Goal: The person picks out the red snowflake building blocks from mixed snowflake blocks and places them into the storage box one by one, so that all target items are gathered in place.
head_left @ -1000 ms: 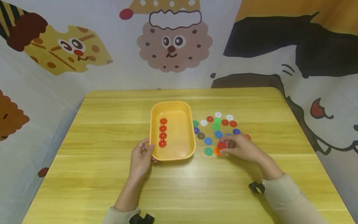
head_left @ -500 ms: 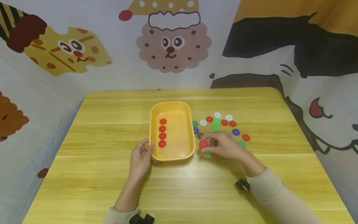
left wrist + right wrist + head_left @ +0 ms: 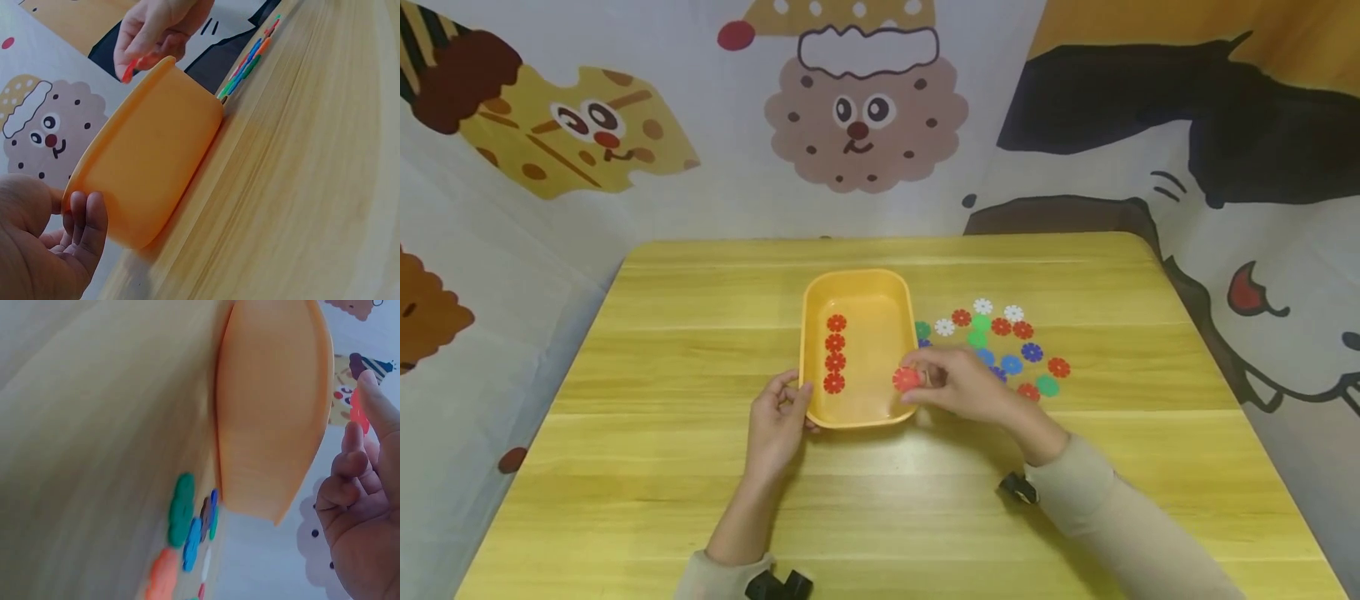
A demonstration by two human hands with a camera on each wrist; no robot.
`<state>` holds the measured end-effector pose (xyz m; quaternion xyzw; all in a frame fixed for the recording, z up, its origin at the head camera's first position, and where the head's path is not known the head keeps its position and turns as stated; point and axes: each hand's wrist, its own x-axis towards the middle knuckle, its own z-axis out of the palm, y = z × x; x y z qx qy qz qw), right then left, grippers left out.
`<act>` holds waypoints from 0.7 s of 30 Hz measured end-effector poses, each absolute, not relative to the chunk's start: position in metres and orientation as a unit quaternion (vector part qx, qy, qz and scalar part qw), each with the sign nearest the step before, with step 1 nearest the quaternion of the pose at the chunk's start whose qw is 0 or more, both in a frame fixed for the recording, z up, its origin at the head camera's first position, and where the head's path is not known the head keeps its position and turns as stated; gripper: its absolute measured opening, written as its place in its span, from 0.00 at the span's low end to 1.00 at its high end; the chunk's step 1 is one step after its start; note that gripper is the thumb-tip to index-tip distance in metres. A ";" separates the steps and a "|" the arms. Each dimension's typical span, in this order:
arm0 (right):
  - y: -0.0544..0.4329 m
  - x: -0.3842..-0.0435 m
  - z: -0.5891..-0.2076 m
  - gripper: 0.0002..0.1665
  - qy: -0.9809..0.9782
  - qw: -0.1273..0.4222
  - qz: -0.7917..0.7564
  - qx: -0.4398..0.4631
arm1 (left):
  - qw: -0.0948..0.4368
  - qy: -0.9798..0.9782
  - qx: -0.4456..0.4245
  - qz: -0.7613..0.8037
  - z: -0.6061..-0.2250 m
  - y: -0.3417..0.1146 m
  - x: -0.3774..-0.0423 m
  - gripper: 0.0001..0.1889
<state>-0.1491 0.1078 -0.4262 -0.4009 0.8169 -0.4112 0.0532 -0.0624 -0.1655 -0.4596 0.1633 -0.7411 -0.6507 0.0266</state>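
A right hand pinches one red flower piece above the right side of a yellow tray.

The left hand grips the tray at its near left corner, with the thumb at the rim and the other fingers bent against the outside wall; the tray stands on a wooden table. The held red piece is between the thumb and a finger of the right hand, and in the left wrist view it appears higher than the rim. Inside the tray, four red pieces lie in one straight line near the left wall. To the right of the tray, loose pieces in white, green, blue and red lie on the table, partly hidden by the right hand.
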 end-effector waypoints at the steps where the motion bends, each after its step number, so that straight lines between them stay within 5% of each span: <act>1: 0.104 -0.150 -0.426 0.23 0.816 0.046 -0.409 -0.407 | 0.027 -0.740 0.164 -0.651 -0.459 -0.166 -0.063 0.20; 8: 0.078 -0.154 -0.425 0.24 0.806 0.025 -0.405 -0.432 | 0.029 -0.740 0.164 -0.651 -0.459 -0.166 -0.064 0.20; 21: 0.038 -0.161 -0.425 0.22 0.842 0.126 -0.313 -0.420 | 0.031 -0.738 0.163 -0.654 -0.459 -0.165 -0.062 0.19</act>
